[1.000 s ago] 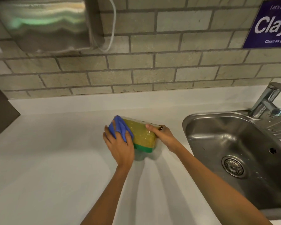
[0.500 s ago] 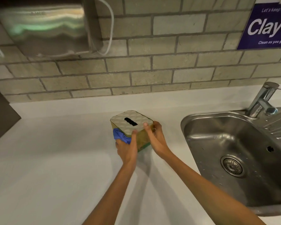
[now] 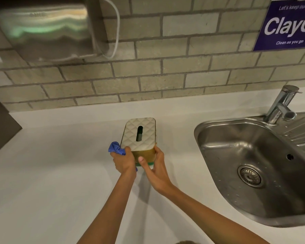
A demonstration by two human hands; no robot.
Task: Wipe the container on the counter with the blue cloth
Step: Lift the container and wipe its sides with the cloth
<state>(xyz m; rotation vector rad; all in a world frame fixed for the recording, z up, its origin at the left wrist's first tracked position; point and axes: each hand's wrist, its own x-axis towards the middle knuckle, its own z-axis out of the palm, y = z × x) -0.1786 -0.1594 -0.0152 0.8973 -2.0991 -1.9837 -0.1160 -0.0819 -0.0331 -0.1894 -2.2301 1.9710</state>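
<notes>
The container (image 3: 140,134) is a box with a white quilted lid, a dark slot in the lid, golden-yellow sides and a green base. It stands upright on the white counter (image 3: 60,173), left of the sink. My left hand (image 3: 124,162) clutches the bunched blue cloth (image 3: 115,148) and presses against the box's near left corner. My right hand (image 3: 154,166) grips the near right side, thumb on the yellow wall. Both hands hide the box's lower front.
A steel sink (image 3: 253,164) with a drain and a tap (image 3: 282,104) lies to the right. On the brick wall hang a metal dispenser (image 3: 48,30) at top left and a purple sign (image 3: 289,23) at top right. A dark panel (image 3: 0,124) borders the counter's left.
The box went from tipped on its side, cloth rubbing its end, to standing upright with the lid up. Both hands shifted to its near side; the cloth now sits at the left corner.
</notes>
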